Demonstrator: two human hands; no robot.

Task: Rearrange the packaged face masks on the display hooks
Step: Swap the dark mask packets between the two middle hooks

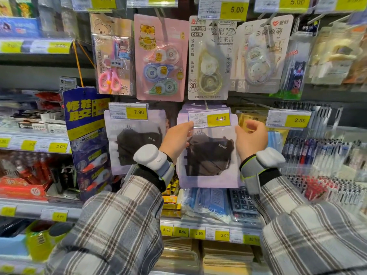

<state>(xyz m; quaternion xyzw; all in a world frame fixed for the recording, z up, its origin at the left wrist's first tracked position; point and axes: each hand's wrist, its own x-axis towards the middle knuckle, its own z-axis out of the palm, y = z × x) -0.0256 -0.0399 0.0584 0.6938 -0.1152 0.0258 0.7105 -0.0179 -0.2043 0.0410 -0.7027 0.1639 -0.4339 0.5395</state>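
A pale lilac pack with a black face mask (209,155) hangs at the centre hook, behind the 4.90 price tag (209,119). My left hand (177,140) grips the pack's left edge near the top. On the pack's right upper edge my right hand (251,138) pinches it with curled fingers. A second identical black mask pack (135,141) hangs on the hook to the left, under the 7.90 tag (128,111). Blue mask packs (277,139) hang behind my right hand, partly hidden.
Correction tape cards (161,58) and a scissors pack (113,56) hang on the row above. A blue glue display card (87,135) hangs left. Pens (321,153) fill racks on the right. Below lie blue masks (208,201), a calculator (243,203) and a shelf edge with price labels (198,233).
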